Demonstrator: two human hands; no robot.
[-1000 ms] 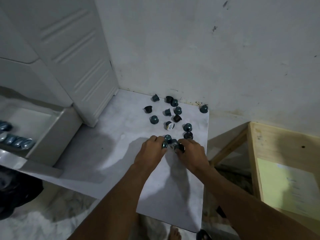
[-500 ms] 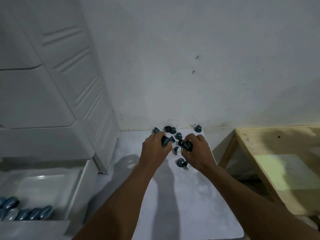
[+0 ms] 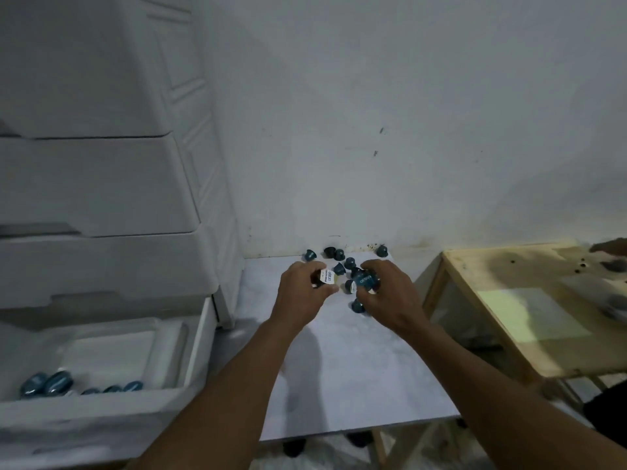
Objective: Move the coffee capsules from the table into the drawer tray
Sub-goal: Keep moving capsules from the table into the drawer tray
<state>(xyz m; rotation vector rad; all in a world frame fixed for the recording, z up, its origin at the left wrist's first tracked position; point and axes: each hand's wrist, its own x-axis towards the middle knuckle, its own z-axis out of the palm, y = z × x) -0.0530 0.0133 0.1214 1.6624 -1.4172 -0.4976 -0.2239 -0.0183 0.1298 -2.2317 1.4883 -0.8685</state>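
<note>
Several dark teal coffee capsules [image 3: 339, 254] lie scattered at the far end of the white table [image 3: 356, 368], close to the wall. My left hand [image 3: 302, 293] grips a capsule with a white label [image 3: 327, 277] above the table. My right hand [image 3: 386, 296] grips capsules [image 3: 365, 281], one showing a teal printed lid. One capsule [image 3: 357, 306] lies on the table just under my right hand. At the lower left the open drawer tray [image 3: 135, 347] holds several blue capsules [image 3: 51, 383] along its front.
A white plastic drawer cabinet [image 3: 101, 184] stands left of the table, its lowest drawer pulled out. A wooden table [image 3: 529, 320] with a pale sheet stands to the right, and another person's hand [image 3: 610, 247] shows at its far edge. The wall is right behind the capsules.
Both hands have lifted off the table surface with capsules gripped. The camera has tilted up, so the pile looks farther off and more of the drawer shows.
</note>
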